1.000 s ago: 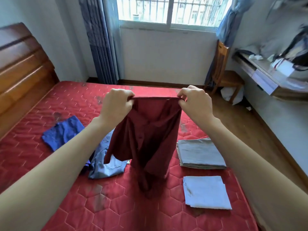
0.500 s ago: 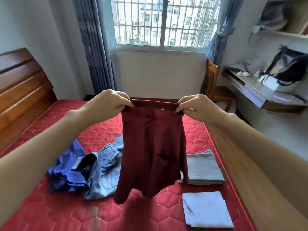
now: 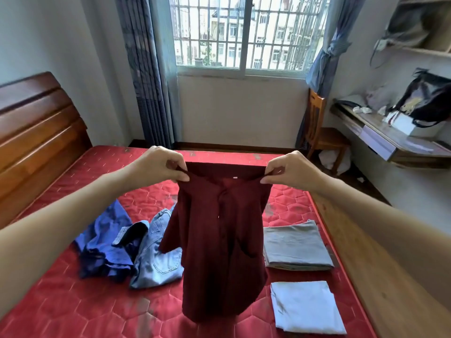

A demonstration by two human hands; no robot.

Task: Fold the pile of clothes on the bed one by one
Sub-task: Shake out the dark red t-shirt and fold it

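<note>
Maroon shirt point(image 3: 219, 240) hangs mid-frame, pinched at its shoulders by left hand point(image 3: 156, 167) and right hand point(image 3: 290, 170); one slipping pinch could crumple it.

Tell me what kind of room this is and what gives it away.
A bedroom, most likely in a home: a bed with a red quilted mattress and wooden headboard, a barred window with curtains, and a wall desk with a wooden chair.

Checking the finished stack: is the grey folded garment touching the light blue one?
Apart: head view shows red mattress between grey folded garment and light blue one.
</note>
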